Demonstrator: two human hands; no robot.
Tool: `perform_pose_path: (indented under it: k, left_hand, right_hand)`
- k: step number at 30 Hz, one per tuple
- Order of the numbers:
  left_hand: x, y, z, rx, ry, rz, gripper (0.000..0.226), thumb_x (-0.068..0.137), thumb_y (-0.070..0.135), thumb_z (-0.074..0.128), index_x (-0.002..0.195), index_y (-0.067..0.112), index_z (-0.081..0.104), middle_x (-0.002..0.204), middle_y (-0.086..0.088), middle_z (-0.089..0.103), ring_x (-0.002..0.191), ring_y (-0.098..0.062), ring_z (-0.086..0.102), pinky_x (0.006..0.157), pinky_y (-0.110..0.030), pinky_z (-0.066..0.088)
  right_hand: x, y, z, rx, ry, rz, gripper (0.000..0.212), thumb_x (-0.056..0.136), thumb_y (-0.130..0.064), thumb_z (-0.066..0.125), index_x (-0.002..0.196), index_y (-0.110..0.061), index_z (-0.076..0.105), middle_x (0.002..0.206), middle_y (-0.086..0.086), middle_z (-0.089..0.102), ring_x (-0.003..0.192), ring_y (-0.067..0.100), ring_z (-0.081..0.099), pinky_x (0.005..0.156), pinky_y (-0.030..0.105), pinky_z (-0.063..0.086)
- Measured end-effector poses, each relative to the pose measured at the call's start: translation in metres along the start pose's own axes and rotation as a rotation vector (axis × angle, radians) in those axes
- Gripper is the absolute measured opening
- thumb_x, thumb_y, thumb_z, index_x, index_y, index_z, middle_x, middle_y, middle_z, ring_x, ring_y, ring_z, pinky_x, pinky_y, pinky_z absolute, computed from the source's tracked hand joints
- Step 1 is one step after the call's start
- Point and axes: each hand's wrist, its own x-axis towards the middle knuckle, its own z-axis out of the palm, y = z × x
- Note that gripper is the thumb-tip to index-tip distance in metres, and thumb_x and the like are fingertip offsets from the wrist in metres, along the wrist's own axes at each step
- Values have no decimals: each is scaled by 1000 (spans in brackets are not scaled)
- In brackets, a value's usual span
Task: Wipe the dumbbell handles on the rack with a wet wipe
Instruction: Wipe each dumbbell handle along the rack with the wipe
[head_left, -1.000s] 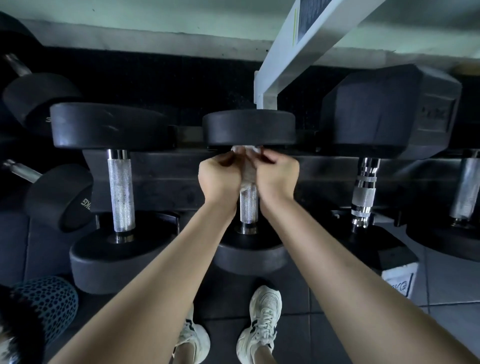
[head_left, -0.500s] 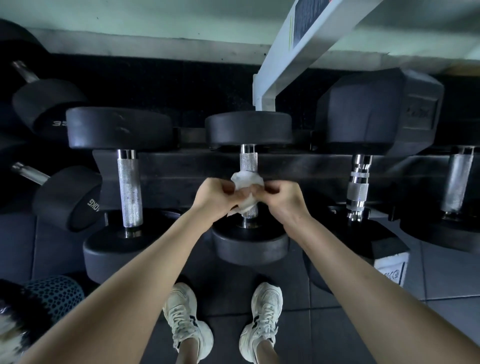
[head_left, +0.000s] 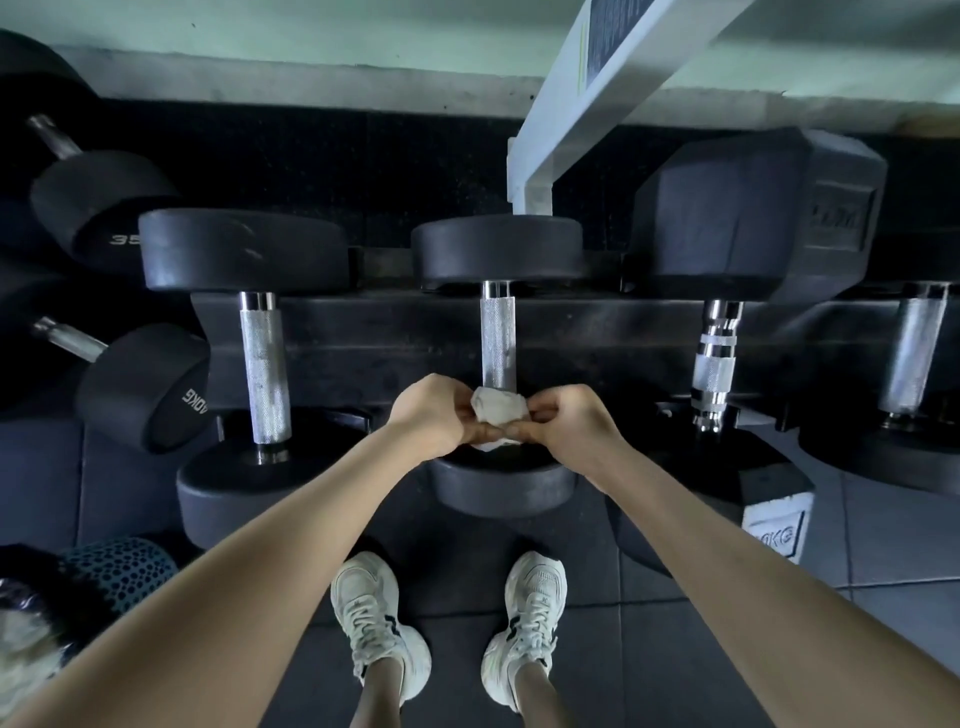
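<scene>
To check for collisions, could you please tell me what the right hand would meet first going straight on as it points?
The right hand points leftward, so first the wet wipe it pinches at the middle dumbbell handle, then probably the left hand just beyond; depth is unclear.

1 head-worn wide-angle camera looks steeply down, close above the rack (head_left: 363, 338) and floor (head_left: 649, 649).

The person wears pale off-white lace-up sneakers. The left sneaker (head_left: 378, 618) and right sneaker (head_left: 527, 618) have mesh uppers, thick soles, white laces and dark patches along the sides. The ankles (head_left: 378, 693) above them are bare. The forearms (head_left: 291, 545) are bare right to the frame's edge, as are the left hand (head_left: 431, 418) and right hand (head_left: 579, 423).
</scene>
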Motion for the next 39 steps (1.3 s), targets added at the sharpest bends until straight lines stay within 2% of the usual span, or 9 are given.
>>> perform_pose_path:
  k: [3,7,11,15,21,25,28,34,39]
  left_hand:
    - [-1,-1,2,-25,31,-4,38,69,44,80,92,15,68,80,3,66,77,-17,61,62,-26,45]
    - [-1,-1,5,-170,101,-46,36,69,41,81,90,13,73,88,-4,73,85,-20,67,78,-35,54]
    - [-5,-8,11,-196,115,-41,28,69,41,80,80,19,68,71,5,65,73,-15,60,62,-27,44]
    - [-2,-6,5,-153,89,-19,30,69,40,80,84,15,71,76,-1,68,72,-16,60,63,-28,44]
    - [3,8,-4,-751,267,-88,27,76,24,78,100,14,71,95,1,71,92,-15,65,86,-29,52]
    - [11,25,-7,-985,332,-79,9,81,18,72,90,17,69,87,0,71,87,-16,66,87,-32,52]
    - [21,37,-12,-1116,403,-58,7,86,15,66,93,16,68,85,2,70,76,-10,65,73,-20,53]
    - [18,32,-14,-912,400,-25,6,87,21,66,82,18,67,70,11,64,62,0,56,50,-4,42]
    - [11,24,-12,-740,346,-39,23,83,28,70,74,6,67,68,-4,56,66,-15,47,61,-28,37]
  right_hand:
    - [-1,-1,0,-13,2,14,24,71,-20,82,87,-5,73,88,12,73,87,23,69,84,37,55]
    - [1,-10,-5,137,-24,46,17,72,-19,81,85,-14,71,79,-4,71,78,8,67,69,14,50]
    - [1,-2,-3,38,-15,-2,28,71,-25,82,92,-9,72,86,3,73,83,11,69,79,22,53]
    - [2,-3,-3,-60,-9,-22,30,69,-28,83,92,-10,73,86,0,73,83,11,68,78,24,54]
    - [17,-27,-8,352,163,5,10,73,-17,80,78,-14,71,73,-4,71,68,4,67,62,13,51]
    - [27,-47,-3,643,220,15,6,76,-5,75,75,-6,70,63,-1,67,54,5,63,60,19,54]
    - [37,-65,-3,839,280,34,12,76,1,73,70,-8,68,55,-2,66,49,11,62,56,26,54]
    - [37,-55,-5,563,338,-93,14,81,-6,72,94,0,72,79,0,68,58,-4,59,56,6,45]
    - [25,-44,-10,419,223,-20,8,80,-15,74,74,-16,69,64,-12,66,55,-6,60,54,6,44]
